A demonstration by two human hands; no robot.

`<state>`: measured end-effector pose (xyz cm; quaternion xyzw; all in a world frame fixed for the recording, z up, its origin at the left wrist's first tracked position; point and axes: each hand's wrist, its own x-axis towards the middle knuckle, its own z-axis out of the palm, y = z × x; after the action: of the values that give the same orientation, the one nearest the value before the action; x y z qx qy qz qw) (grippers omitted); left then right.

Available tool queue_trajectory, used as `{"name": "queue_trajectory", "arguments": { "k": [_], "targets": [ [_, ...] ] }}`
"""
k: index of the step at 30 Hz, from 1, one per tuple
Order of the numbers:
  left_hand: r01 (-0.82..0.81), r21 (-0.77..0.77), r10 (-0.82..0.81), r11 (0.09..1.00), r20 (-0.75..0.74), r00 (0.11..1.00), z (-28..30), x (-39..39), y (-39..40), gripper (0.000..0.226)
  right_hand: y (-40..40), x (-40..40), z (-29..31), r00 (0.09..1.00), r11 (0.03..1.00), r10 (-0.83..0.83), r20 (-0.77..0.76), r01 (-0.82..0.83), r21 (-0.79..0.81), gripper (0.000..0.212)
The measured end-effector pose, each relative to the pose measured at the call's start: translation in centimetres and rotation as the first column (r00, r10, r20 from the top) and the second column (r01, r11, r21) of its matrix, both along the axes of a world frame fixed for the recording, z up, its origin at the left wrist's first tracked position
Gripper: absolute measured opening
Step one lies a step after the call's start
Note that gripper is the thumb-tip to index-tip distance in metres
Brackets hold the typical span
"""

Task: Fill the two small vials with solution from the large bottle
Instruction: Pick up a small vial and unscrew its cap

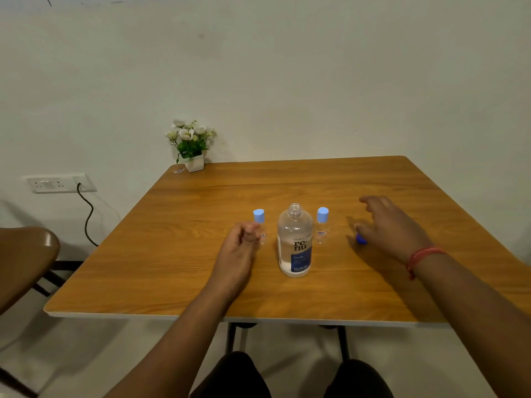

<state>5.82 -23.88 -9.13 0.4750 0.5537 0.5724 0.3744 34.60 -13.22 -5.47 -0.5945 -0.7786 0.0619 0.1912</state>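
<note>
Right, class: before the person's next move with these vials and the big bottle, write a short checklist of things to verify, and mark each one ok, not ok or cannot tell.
1. Large bottle uncapped, upright, holds liquid: ok.
2. Left vial open for filling: not ok, its light blue cap is on.
3. Right vial open for filling: not ok, also capped.
4. Left hand has a hold on the left vial: cannot tell; curled fingers are at it, contact unclear.
5. Right hand free: cannot tell; it hovers over a dark blue cap, partly hidden.
6. Table has room around the bottles: ok.
</note>
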Motion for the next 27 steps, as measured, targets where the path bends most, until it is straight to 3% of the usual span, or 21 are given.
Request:
{"name": "queue_trajectory", "arguments": {
  "k": [2, 3, 9, 13, 16, 19, 22, 27],
  "targets": [
    [-0.138, -0.016, 0.138, 0.990, -0.031, 0.990, 0.2, -0.5, 0.5, 0.029, -0.1, -0.6, 0.6, 0.998, 0.995, 0.018, -0.054, -0.013, 0.094, 0.058],
    [-0.173, -0.037, 0.171, 0.984, -0.047, 0.984, 0.2, -0.8, 0.9, 0.027, -0.2, -1.1, 0.9, 0.997, 0.991, 0.034, -0.073, -0.024, 0.128, 0.055],
    [-0.133, -0.139, 0.100, 0.981, -0.218, 0.971, 0.1, -0.6, 3.7, 0.064, -0.3, -4.5, 2.0, 0.980, 0.966, 0.138, -0.144, -0.101, 0.237, 0.046],
    [-0.074, -0.163, 0.021, 0.984, -0.308, 0.951, 0.5, -0.1, 4.6, 0.038, -0.3, -5.8, 2.5, 0.977, 0.971, 0.144, -0.158, -0.109, 0.211, 0.045],
    [-0.070, -0.168, 0.028, 0.983, -0.242, 0.970, 0.7, 0.0, 4.9, 0.024, -0.4, -6.1, 2.6, 0.977, 0.975, 0.141, -0.157, -0.110, 0.195, 0.044],
    [-0.047, -0.149, 0.035, 0.988, -0.082, 0.996, 1.4, -0.1, 4.7, 0.019, -0.4, -6.0, 3.2, 0.976, 0.979, 0.143, -0.163, -0.114, 0.171, 0.042],
    [0.000, -0.104, -0.007, 0.995, -0.068, 0.998, 3.3, -0.5, 4.7, 0.012, 0.1, -6.1, 4.5, 0.963, 0.978, 0.172, -0.207, -0.142, 0.151, 0.036],
    [0.179, -0.066, -0.180, 0.982, -0.014, 0.984, 8.8, -0.6, 5.5, 0.024, 0.6, -7.7, 9.6, 0.899, 0.952, 0.306, -0.314, -0.295, 0.084, 0.024]
  ]
}}
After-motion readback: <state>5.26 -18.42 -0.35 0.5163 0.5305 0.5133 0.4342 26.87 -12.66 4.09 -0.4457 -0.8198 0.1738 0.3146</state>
